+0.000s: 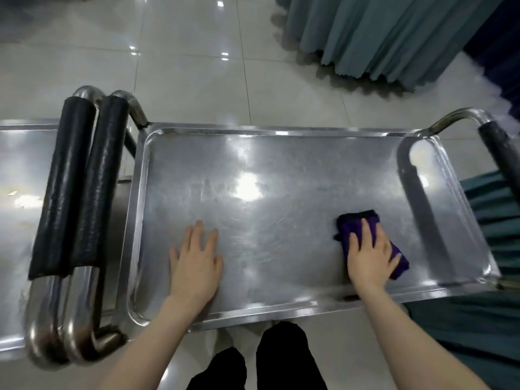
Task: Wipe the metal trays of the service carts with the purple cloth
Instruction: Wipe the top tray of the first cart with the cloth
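The purple cloth (355, 225) lay folded on the near right part of the metal tray (253, 153), pressed flat under the right hand (368, 257), whose fingers were straight and spread. The left hand (197, 257) rested open on the tray's near middle. The cloth looked soft, light and limp, best driven by palm pressure or pinched at a free edge. The steel looked slick.

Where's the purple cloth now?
Head view: the purple cloth lies on the right half of the metal tray, pressed under the right hand; the left hand rests on bare metal to its left.
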### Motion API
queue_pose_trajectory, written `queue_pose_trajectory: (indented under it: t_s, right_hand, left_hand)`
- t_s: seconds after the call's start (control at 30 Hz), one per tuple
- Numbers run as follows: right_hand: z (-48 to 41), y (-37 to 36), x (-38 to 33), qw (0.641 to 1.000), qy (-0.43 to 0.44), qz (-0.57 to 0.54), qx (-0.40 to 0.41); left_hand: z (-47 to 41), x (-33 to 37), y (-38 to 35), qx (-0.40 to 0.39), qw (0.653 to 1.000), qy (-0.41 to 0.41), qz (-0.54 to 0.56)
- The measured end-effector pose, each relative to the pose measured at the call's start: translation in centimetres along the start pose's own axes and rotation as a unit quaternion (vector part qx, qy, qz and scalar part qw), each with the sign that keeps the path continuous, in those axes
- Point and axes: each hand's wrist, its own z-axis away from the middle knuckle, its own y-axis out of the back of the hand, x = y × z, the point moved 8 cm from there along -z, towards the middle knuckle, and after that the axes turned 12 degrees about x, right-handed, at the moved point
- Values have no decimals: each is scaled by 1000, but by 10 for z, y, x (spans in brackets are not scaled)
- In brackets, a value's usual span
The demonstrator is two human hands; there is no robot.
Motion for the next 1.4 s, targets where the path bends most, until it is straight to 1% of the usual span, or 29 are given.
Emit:
queue_pose_trajectory:
  t_s: [0.03,0.07,0.1,0.17,0.2,0.23,0.3,0.37,0.4,0.43,0.5,0.57,0.67,0.7,0.77,0.8,0.83,0.9,0.93,1.0,1.03,1.1,1.13,1.17,1.23,1.3,1.37,1.4]
  right_hand:
    - [-1,-1,-1,1000,-25,-3,7]
    - [5,-2,-13,999,-23,-6,21]
    - [16,-3,-34,999,14,-12,40]
    - [53,-7,-91,984,169,-18,57]
    - [74,-11,-117,967,249,-21,43]
    - [88,-15,-134,950,310,-26,28]
    - [90,-19,-145,923,381,-47,-2]
    - [67,-19,-127,909,413,-58,-20]
    - [49,-17,-109,912,405,-61,-17]
    - [24,-14,-85,926,373,-63,-8]
    - [-36,-3,-24,961,270,-58,28]
    - [-94,7,46,983,174,-33,47]
    - [-153,11,132,999,46,-10,7]
    - [-162,10,143,1000,10,-9,4]
    - [-161,7,131,999,-30,-15,25]
    - [-153,7,110,999,-19,-21,45]
    - [-141,7,80,997,26,-29,63]
    - [-105,4,8,981,172,-42,74]
    - [-85,0,-25,966,245,-49,60]
    - [-56,-11,-68,934,350,-67,4]
    - [-50,-16,-77,918,389,-67,-24]
    - [-63,-16,-70,896,437,-69,-35]
    - [-80,-13,-56,899,431,-73,-30]
    - [-105,-10,-35,914,396,-82,-21]
    - [-169,-1,18,955,284,-81,14]
    - [-228,3,73,983,175,-48,22]
    - [-262,4,104,996,88,-21,19]
    - [-267,2,105,998,53,-17,19]
  left_hand:
    - [1,5,-4,-6,1000,1,0]
    - [2,10,-6,-8,1000,8,0]
    - [3,15,-6,-8,1000,17,2]
    - [4,25,-5,-10,999,30,6]
    - [4,31,-5,-7,999,30,6]
    - [4,37,-5,-2,1000,27,10]
    - [-1,53,-6,2,1000,7,26]
    - [-9,73,-12,-1,999,-14,31]
    - [-13,85,-15,-1,999,-23,29]
    - [-16,99,-19,-1,999,-32,30]
    - [-23,129,-27,2,998,-50,40]
    - [-27,158,-35,5,996,-67,52]
    - [-26,185,-45,11,994,-90,55]
    - [-25,188,-46,19,994,-90,53]
    - [-20,189,-48,29,994,-89,48]
    - [-18,189,-50,30,994,-94,42]
    - [-16,189,-51,30,994,-97,36]
    - [-18,189,-51,32,995,-96,26]
    - [-19,189,-50,35,995,-90,22]
    - [-20,191,-47,38,996,-80,20]
    - [-21,192,-46,38,996,-75,22]
    - [-24,193,-42,41,996,-70,26]
    - [-25,193,-41,46,996,-71,26]
    - [-26,194,-41,48,996,-73,26]
    - [-26,193,-42,50,996,-72,26]
    - [-26,193,-45,55,996,-63,33]
    - [-21,194,-49,58,996,-51,39]
    - [-20,195,-50,60,996,-45,42]
